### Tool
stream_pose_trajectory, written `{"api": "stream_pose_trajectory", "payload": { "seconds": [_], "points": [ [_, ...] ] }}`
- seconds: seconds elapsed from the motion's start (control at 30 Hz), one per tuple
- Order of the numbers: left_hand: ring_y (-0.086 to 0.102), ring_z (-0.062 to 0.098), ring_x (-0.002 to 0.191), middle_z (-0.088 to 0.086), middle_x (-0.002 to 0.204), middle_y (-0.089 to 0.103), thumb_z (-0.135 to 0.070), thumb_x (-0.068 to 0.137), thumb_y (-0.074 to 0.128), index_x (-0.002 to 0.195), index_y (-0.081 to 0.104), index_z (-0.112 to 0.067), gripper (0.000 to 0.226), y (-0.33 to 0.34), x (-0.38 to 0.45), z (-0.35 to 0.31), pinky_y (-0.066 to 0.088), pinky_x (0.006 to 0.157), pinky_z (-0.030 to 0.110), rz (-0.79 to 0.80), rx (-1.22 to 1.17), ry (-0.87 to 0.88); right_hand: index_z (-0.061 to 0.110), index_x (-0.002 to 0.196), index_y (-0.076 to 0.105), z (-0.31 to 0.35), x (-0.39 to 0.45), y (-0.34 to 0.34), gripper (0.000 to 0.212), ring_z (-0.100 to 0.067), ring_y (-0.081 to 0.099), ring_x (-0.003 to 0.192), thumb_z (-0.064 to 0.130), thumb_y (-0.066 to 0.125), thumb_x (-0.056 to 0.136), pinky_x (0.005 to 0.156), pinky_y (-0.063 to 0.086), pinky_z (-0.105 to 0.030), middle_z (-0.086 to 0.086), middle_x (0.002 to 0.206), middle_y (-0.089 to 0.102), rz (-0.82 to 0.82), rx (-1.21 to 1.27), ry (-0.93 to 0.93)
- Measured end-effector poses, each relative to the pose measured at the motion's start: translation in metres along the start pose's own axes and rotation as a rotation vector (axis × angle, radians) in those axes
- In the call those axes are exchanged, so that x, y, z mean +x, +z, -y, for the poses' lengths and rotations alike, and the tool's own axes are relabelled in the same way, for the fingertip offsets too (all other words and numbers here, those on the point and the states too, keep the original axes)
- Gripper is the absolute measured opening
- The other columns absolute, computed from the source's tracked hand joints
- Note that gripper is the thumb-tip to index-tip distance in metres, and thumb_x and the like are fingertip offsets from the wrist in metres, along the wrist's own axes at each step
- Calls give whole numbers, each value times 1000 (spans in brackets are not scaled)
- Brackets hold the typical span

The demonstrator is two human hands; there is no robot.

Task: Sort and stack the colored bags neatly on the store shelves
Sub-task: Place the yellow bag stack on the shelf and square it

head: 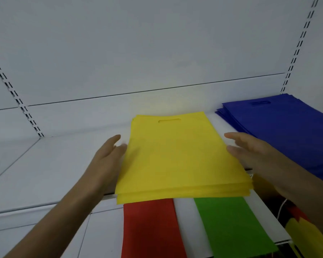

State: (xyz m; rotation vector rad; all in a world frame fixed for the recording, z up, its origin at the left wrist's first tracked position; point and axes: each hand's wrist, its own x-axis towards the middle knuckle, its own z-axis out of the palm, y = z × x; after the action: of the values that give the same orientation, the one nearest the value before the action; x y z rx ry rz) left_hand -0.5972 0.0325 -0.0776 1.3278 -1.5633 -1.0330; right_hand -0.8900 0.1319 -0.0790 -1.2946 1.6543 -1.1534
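A stack of yellow bags (177,157) lies flat on the upper white shelf (50,164), its front edge overhanging the shelf lip. My left hand (106,157) is flat against the stack's left side, fingers straight. My right hand (250,153) is at the stack's right side, fingers extended and slightly apart. Neither hand grips a bag. A stack of blue bags (285,131) lies to the right on the same shelf. On the lower shelf (183,216) lie a red bag stack (149,229) and a green bag stack (231,229).
The white back panel (157,53) with slotted uprights (296,47) rises behind the shelf. More yellow and red bags (306,231) hang or lie at the lower right, partly hidden by my right arm. A white cord (282,207) shows there too.
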Motion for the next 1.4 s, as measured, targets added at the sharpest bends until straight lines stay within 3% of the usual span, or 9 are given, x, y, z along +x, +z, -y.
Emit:
{"api": "stream_pose_trajectory", "payload": {
  "seconds": [0.2,0.33,0.5,0.6,0.7,0.77,0.97,1.1,1.4],
  "points": [
    [32,12,136,-10,150,30,-37,92,56,143,33,-36,57,18,-5,4,28,107,28,200,291,106,43,136,36,3,5,20,54,-1,32,119,44,57,87,93,30,-25,22,133,33,53,-333,-115],
    [45,12,123,-8,144,41,-51,88,55,137,40,-36,53,-6,7,7,39,99,32,187,356,135,41,137,36,-1,7,9,57,4,28,123,53,56,85,97,27,-23,22,142,29,0,-390,-173],
    [34,-18,125,-30,138,42,-79,74,38,131,49,-42,69,-12,-16,4,24,99,-1,356,607,538,56,133,31,-2,-13,20,73,25,10,129,84,32,66,99,13,-5,47,139,15,147,-641,-446],
    [23,-18,131,-29,145,33,-80,77,30,139,42,-38,76,0,-26,0,19,107,5,468,793,711,55,138,25,4,-18,35,70,20,-3,134,82,22,74,101,2,-3,44,144,7,220,-853,-585],
    [38,-7,128,-21,143,41,-72,83,31,136,45,-36,66,5,-25,2,40,101,16,416,896,829,39,133,48,7,-18,43,58,6,36,129,67,28,86,104,25,-13,26,141,41,129,-1017,-741],
    [51,1,120,-15,137,51,-66,87,32,132,50,-32,59,5,-24,0,51,89,21,392,968,886,33,124,59,9,-17,44,51,-2,56,113,58,32,88,88,46,-18,17,128,58,92,-1096,-814],
    [69,11,95,-3,113,70,-40,83,47,116,67,-19,44,12,-29,-7,55,64,20,332,1211,1133,22,116,66,4,-11,49,33,-12,67,93,32,59,85,62,57,-27,5,114,68,52,-1203,-1056],
    [71,15,92,1,110,71,-18,70,56,112,69,-14,45,17,-30,-5,55,64,21,252,1270,1238,16,116,67,-2,-9,50,60,-15,69,92,14,86,59,63,58,-28,-1,112,69,-26,-1248,-1101],
    [67,14,104,-2,116,69,-20,72,48,111,70,-15,45,21,-45,-3,50,80,20,240,1133,1170,15,117,67,-6,-23,48,41,-12,67,100,15,42,84,85,55,-29,0,116,69,-75,-1109,-1120]
  ]
}}
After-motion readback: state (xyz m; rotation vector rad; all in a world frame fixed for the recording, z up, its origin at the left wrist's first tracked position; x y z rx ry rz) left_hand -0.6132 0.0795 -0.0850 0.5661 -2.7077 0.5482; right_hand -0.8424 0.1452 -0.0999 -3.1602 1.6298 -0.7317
